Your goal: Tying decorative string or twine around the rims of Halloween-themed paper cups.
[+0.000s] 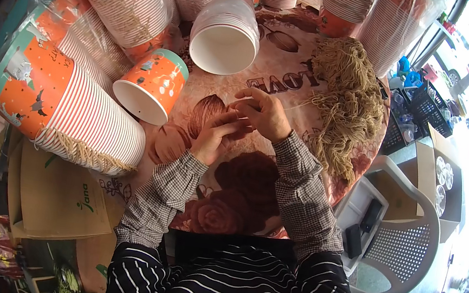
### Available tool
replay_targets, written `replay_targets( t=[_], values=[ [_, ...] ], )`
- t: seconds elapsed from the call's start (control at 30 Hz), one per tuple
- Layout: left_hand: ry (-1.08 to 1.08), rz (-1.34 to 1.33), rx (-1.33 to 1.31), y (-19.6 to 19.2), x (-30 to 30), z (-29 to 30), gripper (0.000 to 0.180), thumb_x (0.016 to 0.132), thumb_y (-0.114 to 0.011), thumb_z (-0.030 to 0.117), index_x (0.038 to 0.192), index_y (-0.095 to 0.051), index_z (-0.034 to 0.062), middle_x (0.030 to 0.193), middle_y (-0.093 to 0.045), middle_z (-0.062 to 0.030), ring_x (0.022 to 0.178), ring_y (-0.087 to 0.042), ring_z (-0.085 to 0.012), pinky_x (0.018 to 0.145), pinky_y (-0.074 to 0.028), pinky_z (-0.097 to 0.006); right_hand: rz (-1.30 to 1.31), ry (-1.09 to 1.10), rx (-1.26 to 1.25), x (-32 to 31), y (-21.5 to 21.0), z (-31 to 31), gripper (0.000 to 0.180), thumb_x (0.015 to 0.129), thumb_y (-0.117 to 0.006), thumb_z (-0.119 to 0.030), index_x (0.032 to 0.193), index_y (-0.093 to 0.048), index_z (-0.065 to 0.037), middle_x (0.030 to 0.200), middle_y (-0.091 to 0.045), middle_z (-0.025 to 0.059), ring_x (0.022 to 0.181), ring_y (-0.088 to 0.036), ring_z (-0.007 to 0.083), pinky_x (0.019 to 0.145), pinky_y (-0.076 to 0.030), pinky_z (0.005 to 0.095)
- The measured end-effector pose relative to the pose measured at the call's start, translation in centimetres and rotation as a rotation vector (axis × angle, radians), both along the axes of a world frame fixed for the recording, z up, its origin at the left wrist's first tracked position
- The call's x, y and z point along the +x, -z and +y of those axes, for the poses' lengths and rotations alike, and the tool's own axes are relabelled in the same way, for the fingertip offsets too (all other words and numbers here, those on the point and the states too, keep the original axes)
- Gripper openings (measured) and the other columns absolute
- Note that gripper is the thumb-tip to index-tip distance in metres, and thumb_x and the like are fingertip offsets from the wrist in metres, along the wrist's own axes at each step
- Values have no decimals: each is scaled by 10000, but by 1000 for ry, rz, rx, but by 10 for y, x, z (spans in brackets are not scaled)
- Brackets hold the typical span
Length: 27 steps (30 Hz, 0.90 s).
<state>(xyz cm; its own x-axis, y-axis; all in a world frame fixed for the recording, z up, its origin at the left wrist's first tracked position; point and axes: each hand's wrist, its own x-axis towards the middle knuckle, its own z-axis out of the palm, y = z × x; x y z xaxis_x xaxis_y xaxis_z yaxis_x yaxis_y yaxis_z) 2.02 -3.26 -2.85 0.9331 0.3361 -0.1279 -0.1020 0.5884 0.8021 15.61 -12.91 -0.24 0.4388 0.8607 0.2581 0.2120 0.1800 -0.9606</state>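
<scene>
Over the middle of the table my two hands meet, fingers bent and pressed close together. My left hand [216, 136] is closed, and what its fingertips pinch is too small to make out. Beside it, my right hand [268, 115] is curled in a pinch. A thin strand of twine seems to run from this hand toward a tangled heap of tan twine [349, 96] on the right. To the left, an orange paper cup [157, 81] with a green rim lies on its side. A long stack of such cups [89, 114] lies nearer me, with short twine loops along its lower side.
White paper cups [223, 48] lie nested at the back, among several wrapped cup stacks [124, 1]. A flowered cloth covers the round table [239, 205]. A white plastic chair [400, 249], a cardboard box [438, 183] and black crates [429, 109] stand to the right.
</scene>
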Motion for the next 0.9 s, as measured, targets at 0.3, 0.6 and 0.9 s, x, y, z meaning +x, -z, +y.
replay_targets(
  t=[0.3, 0.6, 0.9],
  values=[
    [5, 82, -5, 2, -19, 9, 172, 915, -562, 142, 998, -620, 2, 755, -573, -3, 679, -533, -104, 658, -458, -239, -198, 62, -62, 12, 3, 0, 184, 868, -604, -86, 1026, -603, 9, 829, -696, 64, 597, -579, 72, 541, -474, 225],
    [-16, -16, -151, -10, -31, 7, 180, 938, -520, 135, 983, -623, -6, 754, -583, -25, 662, -537, -118, 643, -463, -251, -332, 331, -105, 43, 13, -12, 165, 859, -599, -70, 1005, -618, 5, 806, -683, 71, 660, -632, 115, 612, -511, 256],
    [-47, 122, 198, -11, -33, 18, 184, 923, -554, 150, 949, -646, -8, 724, -603, -21, 630, -552, -91, 584, -461, -227, -475, 392, -66, 39, 18, -6, 219, 839, -606, -85, 1047, -622, -15, 858, -675, 94, 684, -648, 145, 612, -516, 287]
  ],
)
